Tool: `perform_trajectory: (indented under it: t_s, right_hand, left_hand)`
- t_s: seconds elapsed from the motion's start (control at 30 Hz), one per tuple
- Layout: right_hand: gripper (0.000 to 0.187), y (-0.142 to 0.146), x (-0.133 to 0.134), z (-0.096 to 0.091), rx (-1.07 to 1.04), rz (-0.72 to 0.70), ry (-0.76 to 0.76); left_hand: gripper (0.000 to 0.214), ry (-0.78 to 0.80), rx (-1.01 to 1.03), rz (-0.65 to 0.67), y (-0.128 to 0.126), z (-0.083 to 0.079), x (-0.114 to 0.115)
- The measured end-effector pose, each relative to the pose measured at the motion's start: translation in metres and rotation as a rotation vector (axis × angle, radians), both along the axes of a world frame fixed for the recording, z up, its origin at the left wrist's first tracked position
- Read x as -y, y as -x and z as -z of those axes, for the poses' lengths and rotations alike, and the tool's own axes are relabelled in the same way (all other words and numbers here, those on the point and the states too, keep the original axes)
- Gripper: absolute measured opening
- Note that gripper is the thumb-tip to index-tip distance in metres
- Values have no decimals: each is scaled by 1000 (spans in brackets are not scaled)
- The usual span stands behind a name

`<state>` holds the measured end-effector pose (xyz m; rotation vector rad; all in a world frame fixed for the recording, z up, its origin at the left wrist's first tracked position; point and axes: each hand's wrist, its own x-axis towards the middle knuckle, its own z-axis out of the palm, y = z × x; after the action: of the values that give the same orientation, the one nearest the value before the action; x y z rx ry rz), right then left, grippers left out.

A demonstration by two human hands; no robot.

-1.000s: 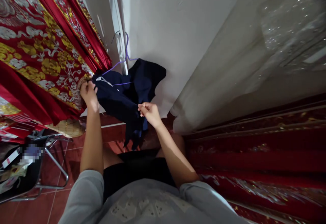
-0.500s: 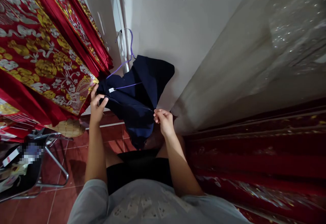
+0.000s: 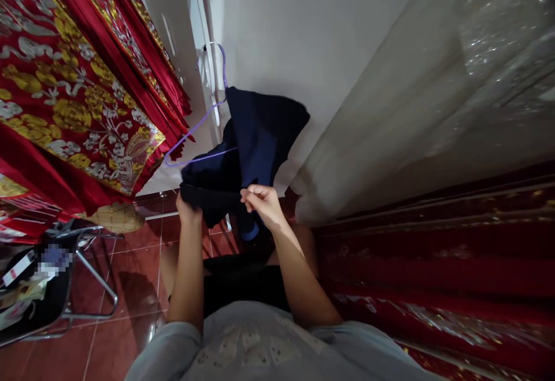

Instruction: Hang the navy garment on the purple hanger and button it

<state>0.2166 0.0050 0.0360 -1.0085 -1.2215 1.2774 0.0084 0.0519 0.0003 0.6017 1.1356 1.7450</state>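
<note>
A dark navy garment (image 3: 255,138) hangs half off a thin purple wire hanger (image 3: 197,132), whose hook rests on a white door frame. My right hand (image 3: 260,203) is closed, pinching the garment's lower edge. My left hand (image 3: 187,210) is under the bunched cloth on the left, gripping it; its fingers are mostly hidden by the fabric. The hanger's left arm is bare.
Red and gold embroidered cloth (image 3: 65,92) hangs at the left. A pale sheer curtain (image 3: 411,109) falls at the right above dark red patterned fabric (image 3: 433,288). A metal-framed chair (image 3: 82,271) with clutter stands on the red floor tiles at lower left.
My left hand left the garment's shoulder and dropped under the bunched cloth. My right hand moved left towards it. The garment slid off the hanger's left arm, baring the wire.
</note>
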Motion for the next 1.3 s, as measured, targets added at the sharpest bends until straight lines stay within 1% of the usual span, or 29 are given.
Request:
perform_trajectory:
  t_s: [0.07, 0.13, 0.2, 0.27, 0.3, 0.33, 0.37, 0.4, 0.43, 0.47, 0.53, 0.57, 0.6, 0.63, 0.67, 0.7, 0.77, 0.83, 0.87, 0.9, 0.93, 0.97, 1.0, 1.07, 1.13, 1.17, 1.23, 1.3]
  right_hand:
    - [42, -1, -2, 6, 18, -26, 26]
    - [40, -5, -5, 16, 69, -49, 65]
    - [34, -8, -7, 28, 180, -85, 117]
    - [17, -9, -7, 37, 296, -150, 136]
    - [24, -8, -6, 38, 335, -192, 119]
    - [41, -6, -5, 37, 360, -232, 85]
    - [55, -2, -2, 34, 375, -268, 38]
    - [60, 2, 1, 30, 383, -291, -10]
    - [55, 7, 4, 23, 385, -293, -46]
    - [45, 11, 6, 16, 379, -276, -74]
    - [24, 18, 9, 1, 331, -203, -129]
    - [18, 20, 9, -6, 288, -170, -158]
    - [19, 20, 9, -12, 242, -159, -175]
    - [26, 20, 9, -19, 202, -178, -176]
    - [34, 18, 7, -25, 175, -221, -162]
    - [42, 16, 6, -31, 169, -280, -140]
    - [51, 10, 1, -45, 232, -435, -125]
    - [54, 3, -8, -61, 354, -579, -203]
    - [53, 0, -15, -69, 429, -625, -267]
    - [53, -4, -23, -76, 508, -639, -337]
    - [52, -8, -34, -82, 587, -610, -409]
    - [52, -11, -46, -85, 661, -546, -475]
    - [51, -14, -60, -86, 721, -456, -528]
    - [46, -18, -90, -80, 782, -250, -579]
    - [33, -16, -119, -65, 767, -78, -555]
    - [29, -13, -132, -56, 742, -25, -528]
    - [27, -6, -151, -39, 690, 2, -452]
    - [33, -2, -162, -27, 653, -21, -371]
  left_hand:
    - [31, 39, 57, -14, -13, 5, 14]
    - [38, 23, 77, 3, -25, 1, 26]
    - [45, -39, 12, 51, -35, -10, 35]
    - [44, -108, -131, 109, -45, -27, 44]
    - [42, -139, -233, 139, -50, -35, 48]
    - [39, -170, -345, 172, -54, -44, 52]
    - [36, -199, -456, 205, -58, -51, 56]
    - [34, -227, -556, 234, -61, -58, 60]
    - [32, -256, -636, 255, -63, -64, 63]
    - [29, -285, -693, 262, -64, -70, 66]
    - [24, -348, -764, 228, -62, -79, 70]
    - [22, -381, -787, 194, -59, -83, 70]
    - [21, -410, -798, 161, -55, -85, 70]
    - [20, -429, -794, 143, -49, -87, 70]
    - [20, -436, -777, 153, -43, -86, 69]
    - [21, -429, -753, 197, -36, -83, 69]
    - [32, -383, -731, 368, -22, -70, 69]
    - [41, -308, -798, 569, -7, -49, 70]
    - [40, -269, -862, 668, 0, -38, 71]
    - [37, -233, -927, 762, 6, -27, 71]
    - [32, -204, -984, 839, 14, -19, 72]
    - [28, -182, -1033, 890, 21, -14, 73]
    - [26, -171, -1076, 912, 28, -13, 73]
    - [25, -141, -1167, 875, 45, -20, 72]
    - [26, -68, -1299, 776, 61, -35, 69]
    - [27, -18, -1367, 738, 69, -43, 67]
    - [26, 86, -1476, 688, 84, -54, 64]
    - [28, 184, -1536, 680, 96, -57, 62]
